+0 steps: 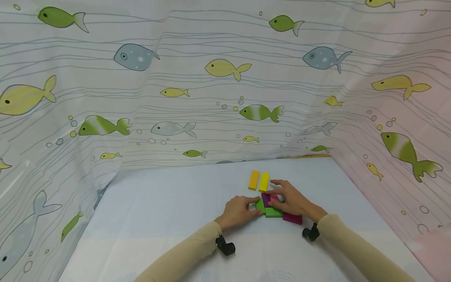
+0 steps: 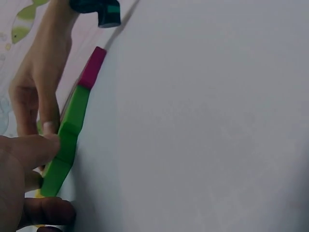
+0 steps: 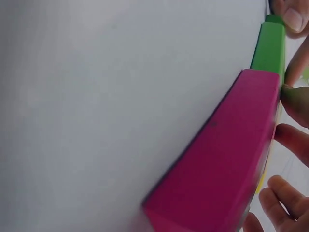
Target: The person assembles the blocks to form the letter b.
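In the head view, my left hand (image 1: 237,211) pinches an upright green block (image 1: 260,206) between thumb and index finger, at the left of a small cluster. My right hand (image 1: 293,200) reaches over the cluster from the right, thumb and index finger at a purple block (image 1: 266,200). Partly under that hand lies a pink block (image 1: 274,199). A second green block (image 1: 273,212) lies along the near side of the cluster. Beside it, a magenta block (image 1: 293,218) sits below the right wrist; it looms large in the right wrist view (image 3: 217,154).
Behind the cluster, an orange block (image 1: 253,180) and a yellow block (image 1: 264,182) lie side by side. The white tabletop (image 1: 169,199) is enclosed by a fish-patterned curtain (image 1: 197,109) at the back and sides. Small black cameras (image 1: 225,246) are strapped to both wrists.
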`<state>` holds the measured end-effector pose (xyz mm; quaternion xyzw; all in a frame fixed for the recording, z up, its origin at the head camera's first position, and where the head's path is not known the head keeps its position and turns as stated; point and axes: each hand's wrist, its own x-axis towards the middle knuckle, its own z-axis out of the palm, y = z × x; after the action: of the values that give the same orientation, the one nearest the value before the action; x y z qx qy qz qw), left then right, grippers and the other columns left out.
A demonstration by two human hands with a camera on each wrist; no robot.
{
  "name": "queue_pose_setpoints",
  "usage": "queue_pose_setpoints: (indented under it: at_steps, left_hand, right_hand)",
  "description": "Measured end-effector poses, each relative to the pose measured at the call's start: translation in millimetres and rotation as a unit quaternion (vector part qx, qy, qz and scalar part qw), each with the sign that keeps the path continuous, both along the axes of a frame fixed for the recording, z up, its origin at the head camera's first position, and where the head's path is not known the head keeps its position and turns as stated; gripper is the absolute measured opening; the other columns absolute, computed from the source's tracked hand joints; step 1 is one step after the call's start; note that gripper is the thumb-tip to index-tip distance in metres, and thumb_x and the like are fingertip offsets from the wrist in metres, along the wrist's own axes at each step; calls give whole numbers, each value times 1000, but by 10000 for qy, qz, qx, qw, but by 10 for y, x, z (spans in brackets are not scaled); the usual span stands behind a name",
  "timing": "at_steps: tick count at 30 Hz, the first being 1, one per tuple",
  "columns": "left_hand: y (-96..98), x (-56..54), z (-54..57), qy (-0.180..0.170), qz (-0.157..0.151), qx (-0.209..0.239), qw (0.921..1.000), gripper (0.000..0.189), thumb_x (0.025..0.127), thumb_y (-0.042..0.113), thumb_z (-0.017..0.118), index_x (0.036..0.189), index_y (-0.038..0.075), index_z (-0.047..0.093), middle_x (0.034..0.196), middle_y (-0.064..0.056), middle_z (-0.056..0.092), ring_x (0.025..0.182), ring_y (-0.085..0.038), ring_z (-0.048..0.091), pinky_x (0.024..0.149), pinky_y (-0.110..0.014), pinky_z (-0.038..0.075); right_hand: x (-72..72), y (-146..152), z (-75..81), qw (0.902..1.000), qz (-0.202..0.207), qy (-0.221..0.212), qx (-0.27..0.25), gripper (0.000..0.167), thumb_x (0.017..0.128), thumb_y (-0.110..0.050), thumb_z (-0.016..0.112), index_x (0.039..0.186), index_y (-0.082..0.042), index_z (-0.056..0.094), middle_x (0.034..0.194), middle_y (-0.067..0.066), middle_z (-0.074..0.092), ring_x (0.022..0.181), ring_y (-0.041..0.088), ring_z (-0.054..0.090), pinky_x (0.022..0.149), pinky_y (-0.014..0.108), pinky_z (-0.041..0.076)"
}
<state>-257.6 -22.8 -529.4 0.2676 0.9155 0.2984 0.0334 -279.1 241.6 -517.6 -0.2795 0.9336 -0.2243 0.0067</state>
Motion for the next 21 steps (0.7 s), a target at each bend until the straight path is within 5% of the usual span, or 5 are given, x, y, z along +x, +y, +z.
queue_pose_setpoints:
  at_steps: [13,21]
  left_hand:
    - [-53,43,38,-38,-240,-358,9991,55,95,44,78,144,23,68,61,11,49,55,-3,42,48,-21,31]
    - [-162,144,82,-50,-296,-587,9978,54,96,46,76,146,25,67,57,10,33,53,-5,31,48,-23,23]
  right_hand:
    - [-33,-58,84,9999,47,-89,110,39,97,-39,78,133,-24,77,165,20,44,149,48,40,114,74,38]
    - [-58,-161,63,9997,134,52,204,41,98,-42,76,134,-22,76,164,23,44,149,48,40,115,73,37]
